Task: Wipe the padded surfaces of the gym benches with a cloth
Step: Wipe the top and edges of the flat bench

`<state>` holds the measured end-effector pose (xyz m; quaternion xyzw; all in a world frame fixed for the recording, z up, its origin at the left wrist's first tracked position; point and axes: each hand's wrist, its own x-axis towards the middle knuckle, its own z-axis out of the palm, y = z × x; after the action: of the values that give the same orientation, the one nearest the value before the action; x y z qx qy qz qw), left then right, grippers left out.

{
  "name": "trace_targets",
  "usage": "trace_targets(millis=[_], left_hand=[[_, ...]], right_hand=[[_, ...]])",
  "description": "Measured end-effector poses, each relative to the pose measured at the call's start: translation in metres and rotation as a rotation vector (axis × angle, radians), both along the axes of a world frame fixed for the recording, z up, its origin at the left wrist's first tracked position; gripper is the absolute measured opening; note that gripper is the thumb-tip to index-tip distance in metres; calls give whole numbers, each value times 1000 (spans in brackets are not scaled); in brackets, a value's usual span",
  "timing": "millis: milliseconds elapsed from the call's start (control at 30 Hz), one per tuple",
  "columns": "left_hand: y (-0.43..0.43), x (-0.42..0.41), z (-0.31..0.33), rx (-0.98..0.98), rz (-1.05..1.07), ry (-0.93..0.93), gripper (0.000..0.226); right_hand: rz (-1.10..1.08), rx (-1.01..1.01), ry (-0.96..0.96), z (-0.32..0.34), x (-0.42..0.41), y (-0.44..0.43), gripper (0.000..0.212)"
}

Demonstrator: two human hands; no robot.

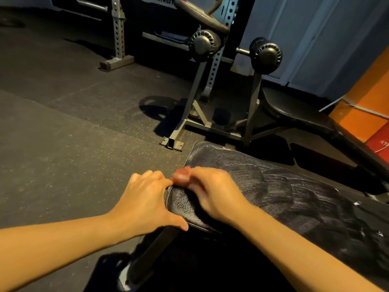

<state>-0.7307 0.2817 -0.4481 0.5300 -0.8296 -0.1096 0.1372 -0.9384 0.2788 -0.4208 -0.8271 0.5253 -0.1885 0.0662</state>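
Observation:
A black padded bench (273, 186) with cracked, streaked leather fills the lower right. My left hand (145, 199) grips the pad's left edge, fingers curled over the rim and thumb along the lower side. My right hand (212, 192) is blurred with motion on the pad near that same edge. Its fingers are curled round a small pinkish wad, apparently the cloth (182, 175), though the blur hides its shape. The two hands nearly touch. A second black bench pad (294, 110) slopes away at the right rear.
A grey steel frame with two black foam rollers (266, 53) stands just beyond the bench. A perforated rack upright (119, 28) rises at the back left. Speckled rubber flooring (63, 154) spreads to the left. Orange wall padding (366, 98) lines the right side.

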Motion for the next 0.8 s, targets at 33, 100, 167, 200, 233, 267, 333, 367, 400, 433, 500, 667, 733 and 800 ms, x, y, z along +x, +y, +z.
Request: trace_targets(millis=[33, 100, 167, 200, 233, 267, 333, 367, 400, 433, 500, 667, 733, 800], left_hand=[[2, 0, -2, 11, 21, 24, 103], [6, -1, -6, 35, 48, 71, 103], [7, -1, -5, 45, 61, 95, 114], [7, -1, -5, 47, 66, 93, 117], [7, -1, -3, 51, 66, 90, 117], [7, -1, -2, 58, 58, 89, 114], [6, 0, -1, 76, 34, 81, 106], [4, 1, -1, 83, 24, 80, 104], [3, 2, 0, 94, 11, 87, 102], [3, 4, 3, 125, -5, 103, 99], [-1, 11, 11, 246, -27, 159, 83], [-8, 22, 16, 342, -32, 172, 70], [-9, 19, 17, 323, -20, 177, 65], [-9, 18, 18, 323, -15, 181, 63]], right_hand=[[99, 14, 24, -1, 1, 19, 19], [190, -20, 51, -2, -6, 21, 20], [119, -66, 93, 5, -9, -8, 26], [56, -102, 99, 8, -11, -32, 28], [-13, -147, 102, 10, -12, -57, 27], [-103, -154, 122, 9, -14, -84, 24], [-284, -95, 120, 3, -14, -120, 21], [-323, -50, 88, -4, -13, -128, 24], [-315, -27, 48, -9, -9, -125, 27], [-268, -22, 22, -11, -6, -112, 28], [-79, -17, -7, -7, -1, -67, 26], [194, 9, 56, 0, -22, -27, 22], [21, -58, 51, 0, -30, -70, 23], [-221, -59, 31, 0, -32, -110, 19]])
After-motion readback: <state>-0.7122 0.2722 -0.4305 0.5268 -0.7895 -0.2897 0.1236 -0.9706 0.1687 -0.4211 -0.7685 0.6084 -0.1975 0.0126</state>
